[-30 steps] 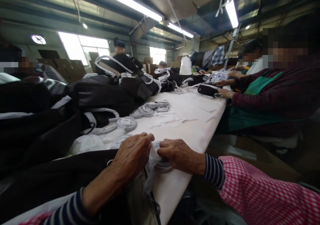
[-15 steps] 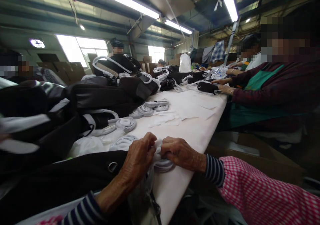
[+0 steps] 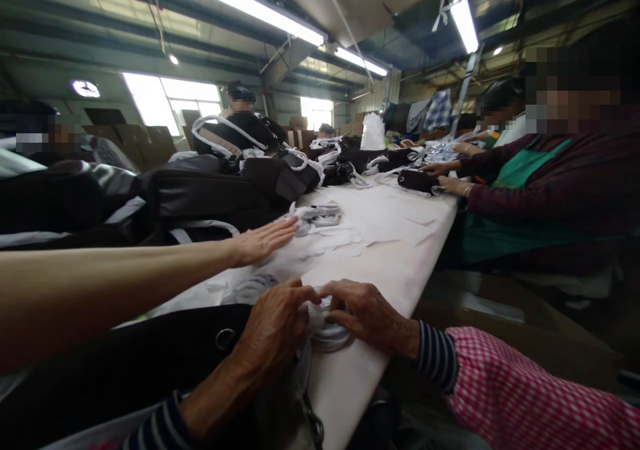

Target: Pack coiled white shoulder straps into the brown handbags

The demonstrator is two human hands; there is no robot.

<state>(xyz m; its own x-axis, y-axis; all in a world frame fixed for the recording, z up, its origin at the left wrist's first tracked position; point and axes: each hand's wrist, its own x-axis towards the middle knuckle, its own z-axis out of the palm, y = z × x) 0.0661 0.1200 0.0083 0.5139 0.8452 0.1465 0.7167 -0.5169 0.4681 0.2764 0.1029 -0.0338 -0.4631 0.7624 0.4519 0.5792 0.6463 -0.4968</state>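
A coil of white strap (image 3: 331, 338) lies near the table's front edge, with thin white wrapping bunched over it. My left hand (image 3: 279, 320) is closed, its fingertips pinching the wrapping at the coil's left side. From the right, my right hand (image 3: 367, 311) curls over the same spot, forefinger almost meeting the left one and thumb lower down on the wrapping. A black bag (image 3: 190, 343) with a metal ring (image 3: 225, 339) lies under my left forearm. Exactly what is between my fingertips is partly hidden.
Another person's bare arm (image 3: 150, 283) crosses from the left, hand flat near more white strap coils (image 3: 320, 215). Black bags (image 3: 210, 187) are heaped along the left. Across the white table (image 3: 395, 223), a co-worker in a green apron (image 3: 530, 163) handles a small black bag (image 3: 417, 181).
The other person's arm has come in from the left over the coils. My hands have sunk slightly towards the coil, and my right fingers have spread a little.
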